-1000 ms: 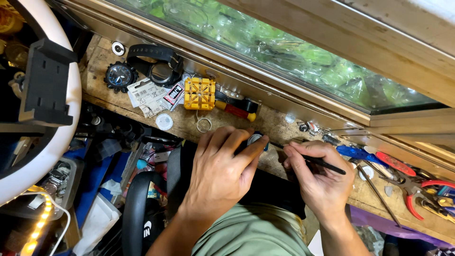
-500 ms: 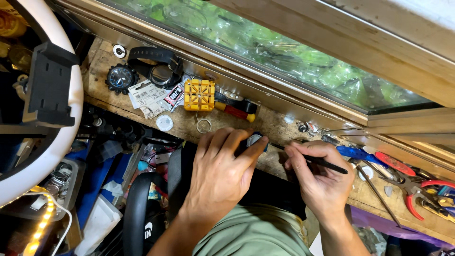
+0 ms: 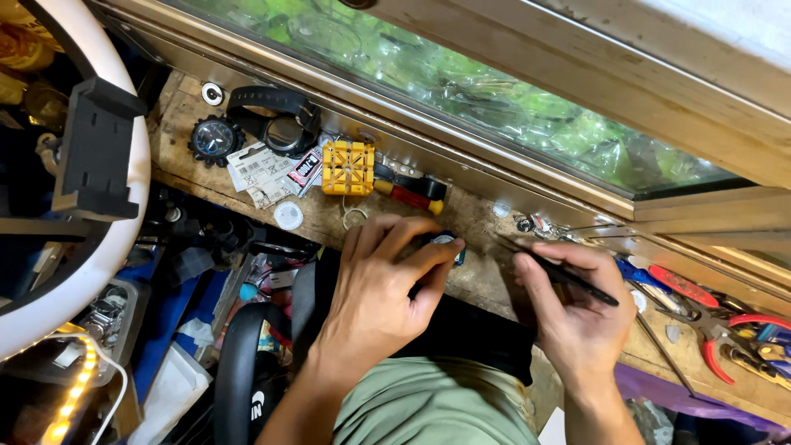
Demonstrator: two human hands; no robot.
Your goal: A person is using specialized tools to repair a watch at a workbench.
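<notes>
Pinching a small, breakable watch [image 3: 442, 243] by its sides at the bench's [image 3: 486, 222] near edge, the left hand [image 3: 379, 292] steadies it; the right hand [image 3: 577, 309] grips thin tweezers [image 3: 556, 270].

On the wooden desk [image 3: 478, 216] below the window, 2 or 3 small paper tags lie overlapping, between a round black watch head and a yellow square plastic block. The nearer tags [image 3: 257, 173] are white rectangles with fine dark print and barcode-like stripes, lying tilted. Just right of them, touching the yellow block, a smaller label [image 3: 304, 165] shows black, red and white. No screens or signs are visible.
</notes>
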